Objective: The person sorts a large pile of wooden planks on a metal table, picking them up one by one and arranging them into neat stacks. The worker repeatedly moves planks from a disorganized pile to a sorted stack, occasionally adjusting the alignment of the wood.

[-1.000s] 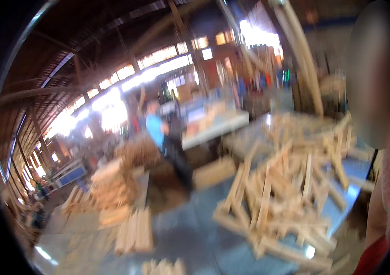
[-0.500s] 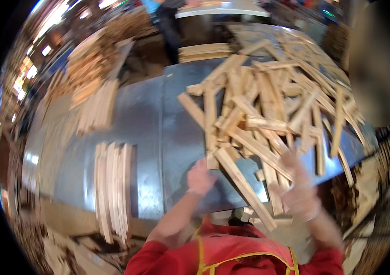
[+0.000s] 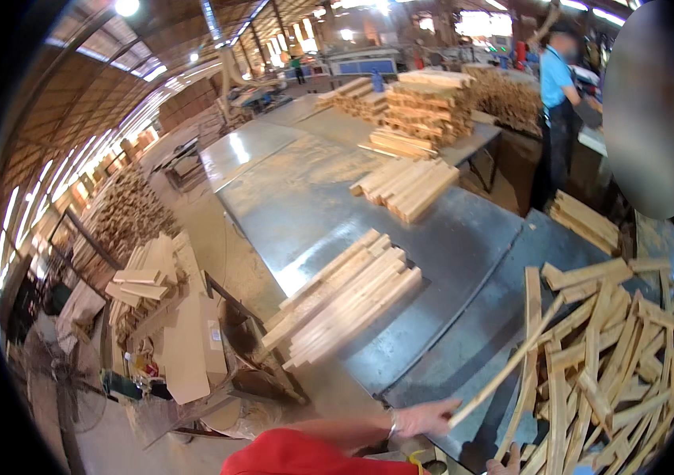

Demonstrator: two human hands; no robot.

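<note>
My left hand is at the near edge of the grey metal table, closed around the end of a long thin wooden strip. The strip slants up and to the right, over the edge of a loose pile of wooden slats on the right of the table. Only a sliver of my right hand shows at the bottom edge, next to the pile, and its grip is hidden. A neat stack of slats lies to the left of my left hand.
A second neat stack and taller stacks of wood sit farther along the table. A person in a blue shirt stands at the far right. Heaps of offcuts and a fan are on the floor at left.
The view has swung left along the table. Both hands were in the loose pile; now my left hand holds one thin strip out from it and my right hand has dropped to the frame's edge.
</note>
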